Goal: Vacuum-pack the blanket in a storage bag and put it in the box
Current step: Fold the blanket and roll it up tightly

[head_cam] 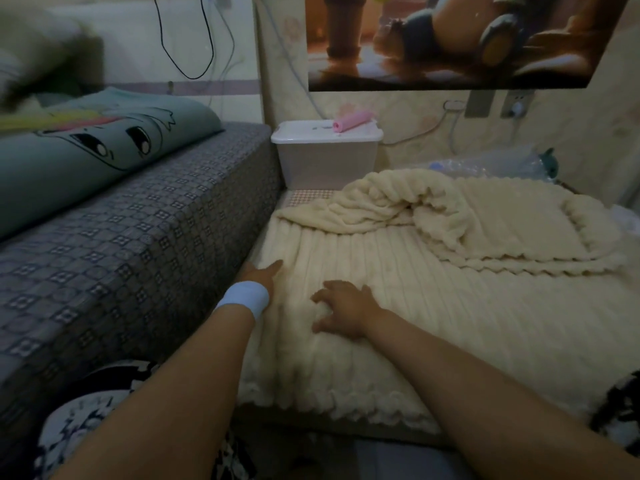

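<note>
A cream ribbed blanket (433,306) lies spread on the floor, its far part bunched and folded over itself. My left hand (261,274), with a pale blue wristband, lies flat on the blanket's left edge beside the bed, fingers straight. My right hand (341,311) rests on the blanket a little to the right, fingers bent and pressing into the pile. A white lidded storage box (327,157) stands at the wall beyond the blanket, with a pink hand pump (353,120) lying on its lid. A crumpled clear storage bag (485,166) lies behind the blanket at the right.
A bed with a grey patterned cover (131,237) runs along the left, carrying a teal cartoon pillow (90,147). Cables hang on the wall (415,123), with sockets at upper right. My patterned clothing (104,410) shows at bottom left.
</note>
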Demonstrator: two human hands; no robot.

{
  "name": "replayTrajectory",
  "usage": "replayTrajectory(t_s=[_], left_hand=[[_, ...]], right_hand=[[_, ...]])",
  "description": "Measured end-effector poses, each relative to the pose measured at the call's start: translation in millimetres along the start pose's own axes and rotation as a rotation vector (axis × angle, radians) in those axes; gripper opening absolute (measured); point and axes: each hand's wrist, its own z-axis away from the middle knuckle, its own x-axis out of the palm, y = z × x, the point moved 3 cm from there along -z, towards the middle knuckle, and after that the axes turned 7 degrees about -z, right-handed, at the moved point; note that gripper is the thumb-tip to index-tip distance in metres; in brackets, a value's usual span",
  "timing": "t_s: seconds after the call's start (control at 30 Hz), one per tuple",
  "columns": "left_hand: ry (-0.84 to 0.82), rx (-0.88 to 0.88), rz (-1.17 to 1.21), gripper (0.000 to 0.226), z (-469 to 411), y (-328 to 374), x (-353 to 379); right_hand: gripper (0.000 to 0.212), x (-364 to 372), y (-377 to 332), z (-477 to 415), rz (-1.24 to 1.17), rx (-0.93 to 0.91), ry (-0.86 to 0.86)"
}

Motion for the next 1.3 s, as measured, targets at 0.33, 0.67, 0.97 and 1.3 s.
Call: replayTrajectory(t_s=[0.33,0.67,0.97,1.3], left_hand=[[-0.230,-0.048,-0.527,0.047,34,-19,-18],[-0.026,0.389,-0.442,0.036,7,141,-49],[0.033,0.639,-0.381,0.042,-79,251,8],[0.320,0.654,-0.376,0.057,-158,242,13]], right_hand=[[0.035,-2,-52,13,0.043,-0.193,-0.118],[0.033,-106,60,6,-0.024,0.063,0.239],[0.059,-139,192,-49,0.121,0.170,0.311],[0.066,-159,246,-92,0.427,0.278,0.457]])
